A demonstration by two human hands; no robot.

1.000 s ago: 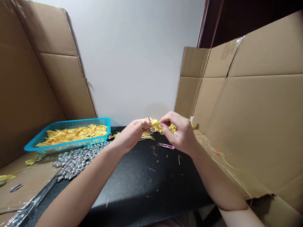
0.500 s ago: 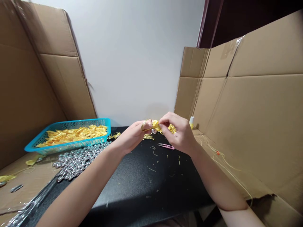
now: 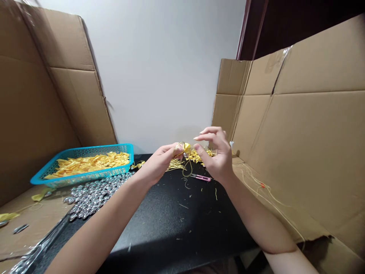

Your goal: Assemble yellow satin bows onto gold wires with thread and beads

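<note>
Between thumb and fingers, my left hand (image 3: 164, 160) pinches a small yellow ribbon bow (image 3: 186, 147) with a thin gold cord looped round it. A cord loop (image 3: 187, 169) hangs below the bow. My right hand (image 3: 216, 156) is just to the right, its fingers apart and nothing visible in them. Pink-handled thread snips (image 3: 202, 177) lie on the black table (image 3: 159, 220) below the hands. Behind the fingers is a pile of yellow bows (image 3: 195, 156), partly hidden. Several cut gold cords (image 3: 175, 164) lie beside it.
A blue basket (image 3: 82, 179) of yellow ribbon pieces (image 3: 91, 164) stands at the left. Many shiny silver beads (image 3: 94, 196) spread before it. Cardboard walls (image 3: 313, 133) rise on both sides. A white-topped spool (image 3: 231, 145) stands back right, near loose pale cord (image 3: 273, 201).
My right hand has let go of the yellow bow and drawn slightly away, its fingers opening. A cord loop now hangs below the bow. My left hand keeps its pinch.
</note>
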